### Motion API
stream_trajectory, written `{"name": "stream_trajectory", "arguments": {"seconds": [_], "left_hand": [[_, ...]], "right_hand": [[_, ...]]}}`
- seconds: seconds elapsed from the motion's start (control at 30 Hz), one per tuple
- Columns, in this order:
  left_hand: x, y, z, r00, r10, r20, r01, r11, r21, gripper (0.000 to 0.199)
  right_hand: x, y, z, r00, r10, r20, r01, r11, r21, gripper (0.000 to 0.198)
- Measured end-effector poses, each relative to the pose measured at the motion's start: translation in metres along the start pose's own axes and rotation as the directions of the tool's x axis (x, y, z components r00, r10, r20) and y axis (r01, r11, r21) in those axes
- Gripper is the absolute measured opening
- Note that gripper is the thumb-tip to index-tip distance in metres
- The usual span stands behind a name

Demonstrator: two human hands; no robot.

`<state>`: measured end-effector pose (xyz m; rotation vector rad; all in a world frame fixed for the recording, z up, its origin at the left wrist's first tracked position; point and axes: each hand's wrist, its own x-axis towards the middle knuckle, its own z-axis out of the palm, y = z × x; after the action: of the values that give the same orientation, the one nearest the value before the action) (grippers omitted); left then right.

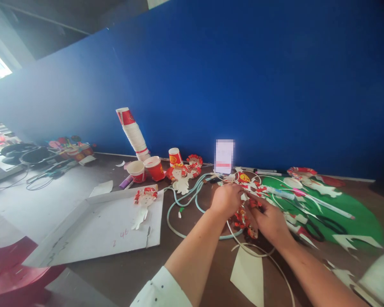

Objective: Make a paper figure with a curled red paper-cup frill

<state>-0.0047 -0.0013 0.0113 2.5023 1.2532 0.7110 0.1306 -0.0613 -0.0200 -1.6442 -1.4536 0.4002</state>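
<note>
My left hand point(228, 199) is closed, its fingertips pinching the upper edge of a red-and-white cut-paper piece point(241, 216). From the other side my right hand point(269, 219) grips the same piece, which has curled red strips and hangs just over the dark table. Part of it is hidden behind the fingers. Just beyond the hands lies more red-and-white cut paper point(244, 177). Similar paper figures with red curled hair lie around: one figure point(145, 200) on the white board, another figure point(180, 177) near the cups.
A leaning stack of paper cups point(134, 135) stands against the blue partition point(243, 76). A pale blue cable point(169, 217) loops left of my hands. Black-handled scissors point(331, 224) and a pink-white pen point(334, 207) rest on a green sheet point(365, 213). A phone-like screen point(224, 155) stands behind.
</note>
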Motion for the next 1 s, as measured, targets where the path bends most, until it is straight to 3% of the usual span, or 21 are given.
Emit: {"name": "stream_trajectory", "arguments": {"seconds": [0.23,0.53,1.0], "left_hand": [[0.000,-0.004,-0.001,0.997,-0.054,-0.049,0.046,0.987,-0.155,0.022],[0.002,-0.009,0.003,0.993,-0.121,-0.015,0.106,0.922,-0.373,0.024],[0.002,-0.010,-0.002,0.985,-0.167,0.032,0.169,0.934,-0.315,0.020]], "right_hand": [[0.000,0.000,0.000,1.000,0.012,0.008,-0.012,1.000,-0.005,0.041],[0.000,-0.003,-0.001,1.000,0.025,0.004,-0.025,1.000,-0.012,0.039],[-0.001,-0.003,-0.001,1.000,0.024,-0.005,-0.024,1.000,0.011,0.039]]}}
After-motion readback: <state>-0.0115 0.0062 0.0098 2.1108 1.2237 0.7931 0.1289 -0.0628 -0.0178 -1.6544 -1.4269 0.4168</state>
